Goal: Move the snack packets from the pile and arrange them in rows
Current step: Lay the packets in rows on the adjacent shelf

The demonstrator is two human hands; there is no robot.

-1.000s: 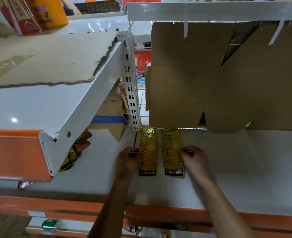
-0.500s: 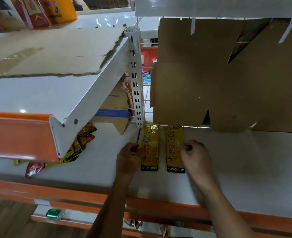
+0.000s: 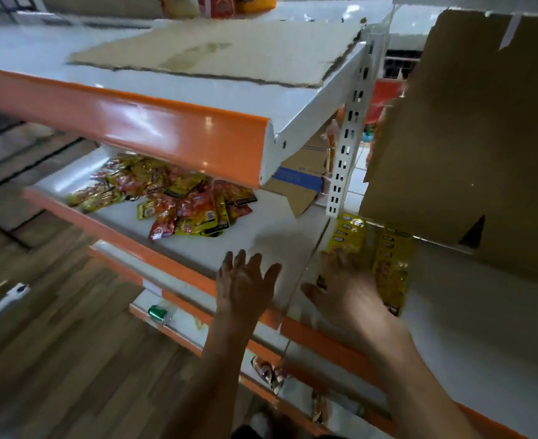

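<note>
A pile of red and yellow snack packets lies on the white shelf, under the upper shelf on the left. Two long yellow packets lie side by side on the right shelf section: the left packet and the right packet. My left hand hovers over the shelf with fingers spread, holding nothing. My right hand is open too, blurred, partly covering the lower end of the left yellow packet.
An upper white shelf with an orange front edge overhangs the pile and carries a flat cardboard sheet. Torn cardboard covers the back right. A slotted upright divides the sections. Lower shelves hold a green can.
Both hands let go of the two yellow packets and opened, moving left. The view swung left, bringing the pile into sight.
</note>
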